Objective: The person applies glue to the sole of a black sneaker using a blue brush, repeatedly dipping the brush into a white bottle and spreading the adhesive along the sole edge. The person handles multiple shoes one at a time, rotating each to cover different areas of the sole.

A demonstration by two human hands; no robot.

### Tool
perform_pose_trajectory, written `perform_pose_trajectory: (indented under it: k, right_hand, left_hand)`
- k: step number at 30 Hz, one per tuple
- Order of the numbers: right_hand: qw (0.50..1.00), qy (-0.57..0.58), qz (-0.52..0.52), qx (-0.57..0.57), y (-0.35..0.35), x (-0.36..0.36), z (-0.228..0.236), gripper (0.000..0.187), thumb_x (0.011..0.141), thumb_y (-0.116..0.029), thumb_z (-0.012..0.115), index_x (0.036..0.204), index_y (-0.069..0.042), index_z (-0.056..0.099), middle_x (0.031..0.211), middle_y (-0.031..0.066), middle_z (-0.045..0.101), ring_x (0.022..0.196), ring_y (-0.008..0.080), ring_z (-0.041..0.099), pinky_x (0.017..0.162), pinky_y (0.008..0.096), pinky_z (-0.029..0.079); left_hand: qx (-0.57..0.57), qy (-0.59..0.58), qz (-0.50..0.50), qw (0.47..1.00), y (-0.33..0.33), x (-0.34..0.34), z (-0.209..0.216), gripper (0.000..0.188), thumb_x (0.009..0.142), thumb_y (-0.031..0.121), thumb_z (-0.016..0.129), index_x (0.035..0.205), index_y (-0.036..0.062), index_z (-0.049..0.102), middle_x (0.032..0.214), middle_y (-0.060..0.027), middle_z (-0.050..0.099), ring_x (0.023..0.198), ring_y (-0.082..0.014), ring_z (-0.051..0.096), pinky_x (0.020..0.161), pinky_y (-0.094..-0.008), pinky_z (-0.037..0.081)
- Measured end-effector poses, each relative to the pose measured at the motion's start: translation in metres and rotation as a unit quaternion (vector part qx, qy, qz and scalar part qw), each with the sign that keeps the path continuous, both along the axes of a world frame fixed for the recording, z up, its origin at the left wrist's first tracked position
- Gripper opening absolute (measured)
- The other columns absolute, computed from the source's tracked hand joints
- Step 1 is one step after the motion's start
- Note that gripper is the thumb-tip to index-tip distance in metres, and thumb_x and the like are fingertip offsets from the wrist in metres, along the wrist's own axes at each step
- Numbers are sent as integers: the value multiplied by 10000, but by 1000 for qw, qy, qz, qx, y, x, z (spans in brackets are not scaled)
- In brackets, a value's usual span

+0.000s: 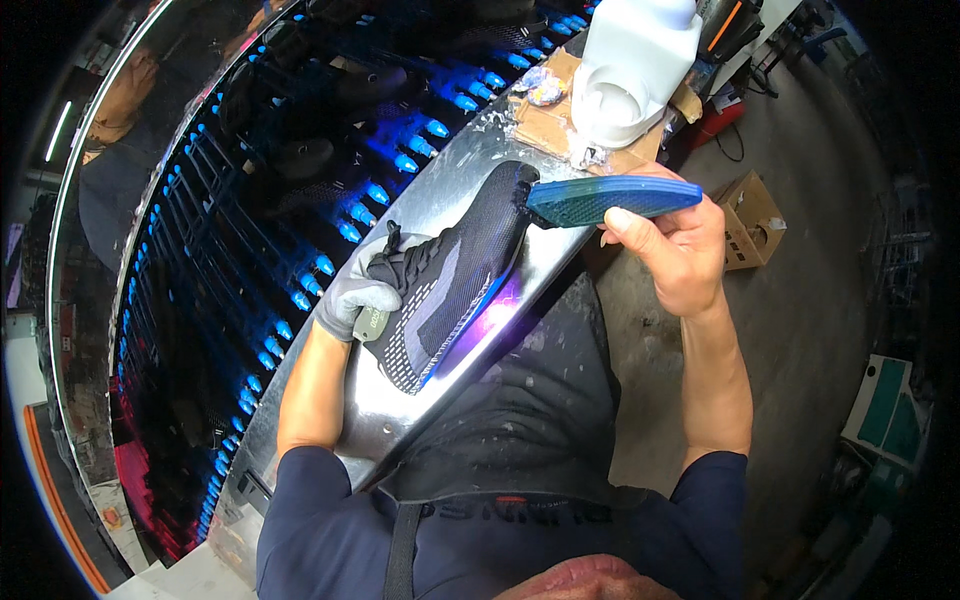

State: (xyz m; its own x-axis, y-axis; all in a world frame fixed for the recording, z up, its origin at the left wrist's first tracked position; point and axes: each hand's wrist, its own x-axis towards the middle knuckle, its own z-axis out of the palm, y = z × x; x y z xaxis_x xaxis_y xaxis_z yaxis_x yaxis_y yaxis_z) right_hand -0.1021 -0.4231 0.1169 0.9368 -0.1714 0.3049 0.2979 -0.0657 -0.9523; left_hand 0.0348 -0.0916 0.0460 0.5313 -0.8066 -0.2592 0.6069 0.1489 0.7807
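Note:
My left hand (pixel 362 292), in a grey glove, is closed round a black knit shoe (pixel 455 270) with grey side panels, white flecks and dark laces. The shoe is tilted over a metal ledge, and a blue line runs along its lower edge. A grey-green piece (pixel 372 322) sticks out beside the gloved fingers. My bare right hand (pixel 675 250) is closed on the blue-green handle of a brush (pixel 615 198), thumb on the near side. The brush's dark bristles (pixel 523 190) meet the far end of the shoe.
The metal ledge (pixel 385 415) runs diagonally beside a dark conveyor with blue-tipped rods (pixel 362 213) and more dark shoes. At the ledge's far end, a white plastic jug (pixel 640 60) with a cut opening stands on cardboard (pixel 545 130). An open carton (pixel 752 222) sits on the floor at right.

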Motion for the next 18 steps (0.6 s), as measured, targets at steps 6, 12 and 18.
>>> perform_pose_trajectory:
  k: [6, 12, 18]
  right_hand:
    - [982, -110, -14, -150, 18, -14, 4, 160, 878, 10, 750, 1024, 64, 715, 935, 149, 709, 823, 220, 680, 757, 323, 530]
    - [981, -67, -26, 181, 40, -21, -38, 201, 933, 12, 700, 1121, 81, 693, 1011, 147, 693, 849, 183, 703, 783, 296, 578]
    - [996, -73, -46, 14, 34, -31, -66, 173, 922, 18, 680, 1078, 92, 693, 1010, 176, 693, 834, 201, 685, 766, 319, 571]
  left_hand:
    - [7, -7, 3, 1000, -1, 0, -4, 897, 585, 45, 787, 1416, -130, 500, 1351, -234, 649, 1201, -310, 686, 1115, -412, 515]
    - [8, 3, 24, 1000, 3, 2, -12, 946, 587, 57, 805, 1457, -106, 470, 1380, -231, 633, 1210, -308, 680, 1118, -425, 513]
    - [-19, 13, 27, 999, 2, 5, -19, 918, 629, 37, 794, 1468, -112, 452, 1382, -241, 626, 1226, -309, 672, 1127, -427, 505]
